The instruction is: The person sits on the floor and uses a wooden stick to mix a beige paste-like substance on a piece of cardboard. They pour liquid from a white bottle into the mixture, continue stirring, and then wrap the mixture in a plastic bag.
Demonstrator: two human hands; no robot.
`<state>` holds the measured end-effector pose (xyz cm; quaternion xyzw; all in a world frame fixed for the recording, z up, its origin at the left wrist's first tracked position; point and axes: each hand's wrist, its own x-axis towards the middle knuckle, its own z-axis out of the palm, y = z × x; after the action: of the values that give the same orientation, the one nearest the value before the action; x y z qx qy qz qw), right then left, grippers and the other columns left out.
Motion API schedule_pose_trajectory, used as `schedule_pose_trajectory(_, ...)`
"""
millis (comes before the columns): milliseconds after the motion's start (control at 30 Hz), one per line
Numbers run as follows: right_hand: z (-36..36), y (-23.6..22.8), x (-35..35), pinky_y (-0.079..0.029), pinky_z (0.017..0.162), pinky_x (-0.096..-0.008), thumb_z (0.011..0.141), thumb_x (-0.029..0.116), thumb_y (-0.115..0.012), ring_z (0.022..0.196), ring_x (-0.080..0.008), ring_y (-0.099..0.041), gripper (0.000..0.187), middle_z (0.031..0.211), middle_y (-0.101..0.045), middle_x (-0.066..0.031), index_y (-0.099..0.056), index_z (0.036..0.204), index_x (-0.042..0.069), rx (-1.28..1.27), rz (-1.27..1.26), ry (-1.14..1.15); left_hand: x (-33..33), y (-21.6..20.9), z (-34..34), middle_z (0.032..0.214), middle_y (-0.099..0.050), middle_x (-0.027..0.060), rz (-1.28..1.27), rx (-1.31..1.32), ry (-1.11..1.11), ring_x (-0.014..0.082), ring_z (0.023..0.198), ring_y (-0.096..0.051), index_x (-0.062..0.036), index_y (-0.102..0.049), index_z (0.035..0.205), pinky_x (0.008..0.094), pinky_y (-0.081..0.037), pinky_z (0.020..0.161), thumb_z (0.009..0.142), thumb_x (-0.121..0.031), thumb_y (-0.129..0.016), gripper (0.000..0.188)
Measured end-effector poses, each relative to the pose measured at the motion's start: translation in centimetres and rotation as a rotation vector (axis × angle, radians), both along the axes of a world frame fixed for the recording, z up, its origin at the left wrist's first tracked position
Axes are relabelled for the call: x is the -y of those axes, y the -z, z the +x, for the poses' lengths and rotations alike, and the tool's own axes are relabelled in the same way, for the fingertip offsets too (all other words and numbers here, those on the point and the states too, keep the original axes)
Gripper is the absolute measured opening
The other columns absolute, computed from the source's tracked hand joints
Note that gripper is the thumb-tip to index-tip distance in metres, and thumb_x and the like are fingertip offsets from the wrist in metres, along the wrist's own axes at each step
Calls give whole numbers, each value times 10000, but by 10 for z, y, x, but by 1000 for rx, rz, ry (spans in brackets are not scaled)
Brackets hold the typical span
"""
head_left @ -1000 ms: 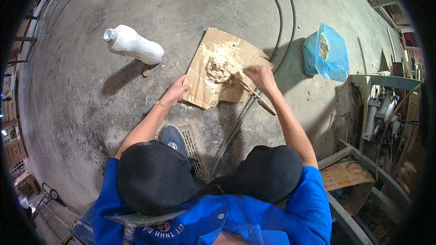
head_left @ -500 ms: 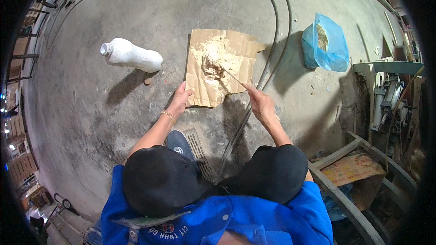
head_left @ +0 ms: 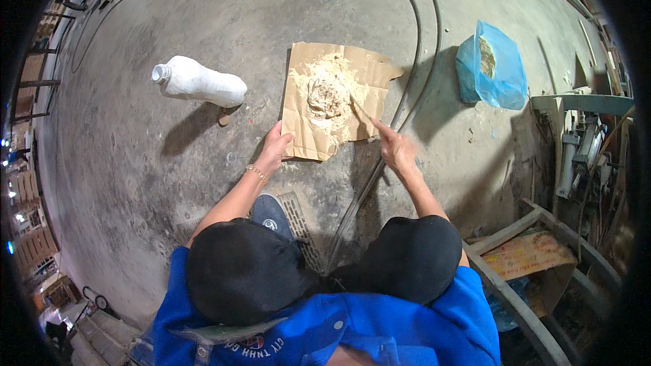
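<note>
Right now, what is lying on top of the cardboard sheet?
A pale, lumpy paste mound sits on the cardboard sheet. The right hand holds a thin stick into it; the left hand touches the sheet's near edge. The floor beneath is hidden.

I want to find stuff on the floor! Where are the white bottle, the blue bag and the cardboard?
white bottle [head_left: 203, 83], head view, middle of its body.
blue bag [head_left: 498, 78], head view, its front side.
cardboard [head_left: 306, 137], head view, bare lower left part.
</note>
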<state>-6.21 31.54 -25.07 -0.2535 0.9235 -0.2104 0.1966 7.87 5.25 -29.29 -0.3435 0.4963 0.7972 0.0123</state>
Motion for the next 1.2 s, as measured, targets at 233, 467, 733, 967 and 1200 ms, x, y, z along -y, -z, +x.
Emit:
schedule_pose_trajectory(233,28,-15,-3,-452,584,-419,922,207,-473,639,-335,-611,321,749,-624,-175,-578,1208,307,195,-135,31,-3,-7,-3,1125,-576,99,-26,178,-27,197,978,-600,-36,-428,1244,343,-523,793,833,44,-428,419)
schedule_pose_trajectory(467,0,-29,-22,-456,589,-428,920,242,-491,646,-355,-602,293,737,-616,-179,-595,1178,331,-2,-189,46,-2,-8,-4,1153,-561,85,-24,204,28,218,957,-619,-92,-406,1277,394,-569,714,874,-3,-434,414)
schedule_pose_trajectory(733,-41,-8,-28,-454,654,-449,899,209,-498,763,-380,-602,314,815,-615,-209,-583,1193,280,-125,-166,24,-10,-9,-12,1074,-578,85,-8,90,-43,179,987,-562,-21,-465,1196,328,-477,858,813,74,-457,395)
schedule_pose_trajectory(967,-24,12,-11,-401,466,-264,913,289,-520,554,-126,-551,332,649,-582,-59,-517,1126,34,548,-334,133,2,-7,10,1157,-552,60,-37,84,-20,146,1085,-505,-35,-417,1284,299,-424,935,800,39,-488,494)
schedule_pose_trajectory(1200,-28,15,-12,-329,371,-237,942,294,-486,446,-93,-470,288,567,-508,-25,-533,1038,27,619,-487,142,-5,-22,5,1084,-573,60,-105,164,64,152,960,-570,-63,-454,1251,324,-515,766,776,5,-446,480)
